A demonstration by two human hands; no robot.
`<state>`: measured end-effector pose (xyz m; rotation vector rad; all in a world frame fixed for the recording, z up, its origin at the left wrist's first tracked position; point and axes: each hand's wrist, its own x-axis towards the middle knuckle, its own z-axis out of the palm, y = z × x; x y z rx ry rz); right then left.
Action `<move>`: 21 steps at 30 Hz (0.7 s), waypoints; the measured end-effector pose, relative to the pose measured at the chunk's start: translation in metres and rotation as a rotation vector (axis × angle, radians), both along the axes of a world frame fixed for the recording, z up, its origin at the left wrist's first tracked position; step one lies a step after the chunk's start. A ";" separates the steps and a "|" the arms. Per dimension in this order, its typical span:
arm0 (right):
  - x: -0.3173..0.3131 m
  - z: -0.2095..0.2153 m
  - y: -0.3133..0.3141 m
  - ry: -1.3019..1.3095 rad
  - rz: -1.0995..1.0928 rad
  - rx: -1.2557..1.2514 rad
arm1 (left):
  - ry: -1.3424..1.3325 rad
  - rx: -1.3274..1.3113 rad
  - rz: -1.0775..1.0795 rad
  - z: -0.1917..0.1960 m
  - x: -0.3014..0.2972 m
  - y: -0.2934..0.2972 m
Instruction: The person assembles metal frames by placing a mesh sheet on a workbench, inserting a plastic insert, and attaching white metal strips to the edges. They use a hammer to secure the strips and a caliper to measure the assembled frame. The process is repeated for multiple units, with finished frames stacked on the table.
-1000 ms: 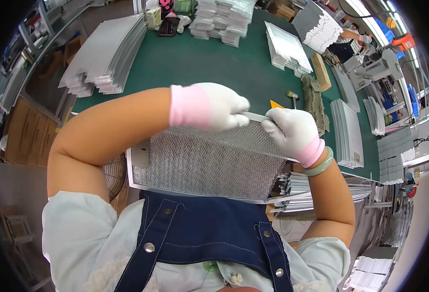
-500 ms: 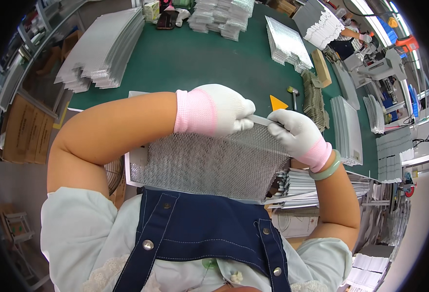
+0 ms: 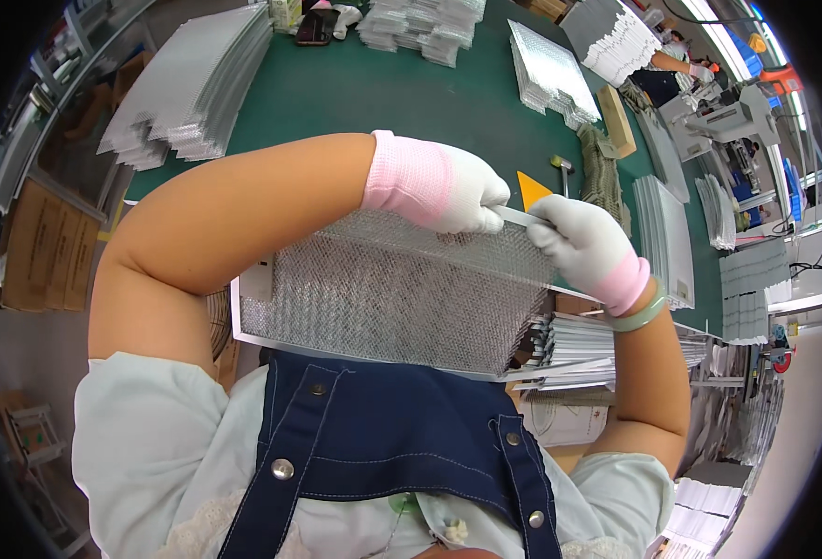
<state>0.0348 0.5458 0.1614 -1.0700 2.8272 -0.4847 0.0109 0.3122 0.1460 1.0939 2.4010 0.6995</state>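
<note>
A silver mesh filter panel with a pale metal frame along its left and near edges lies tilted in front of my apron. At its far edge a pale metal frame strip runs between my two gloved hands. My left hand, in a white glove with a pink cuff, has its fingers closed on the strip. My right hand, gloved alike, pinches the strip's right end, with the fingertips partly hidden. Just beyond the hands a yellow triangular piece and a small hammer lie on the green table.
Mesh sheets are stacked at the far left, more mesh pieces at the back. Framed panels and a wooden block stand to the right. Metal strips lie below my right forearm. Another person's gloved hand shows far right.
Both hands have shifted to the right, my left hand also slightly away from me. They are nearer each other on the strip. The panel has moved slightly left and toward me.
</note>
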 end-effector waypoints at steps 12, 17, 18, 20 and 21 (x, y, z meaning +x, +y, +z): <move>0.005 -0.019 0.005 -0.207 -0.082 -0.035 | 0.007 -0.027 0.010 -0.017 0.004 0.005; 0.012 -0.019 -0.004 0.597 0.121 -0.054 | -0.093 -0.051 0.033 0.000 -0.002 -0.001; 0.024 0.003 -0.011 0.662 0.068 -0.025 | -0.069 -0.004 0.070 0.002 -0.004 -0.014; 0.053 0.025 0.000 0.755 0.025 -0.183 | 0.137 0.120 0.134 0.007 -0.007 -0.050; 0.068 0.026 0.025 0.704 0.087 -0.326 | 0.139 0.237 0.240 0.013 -0.006 -0.069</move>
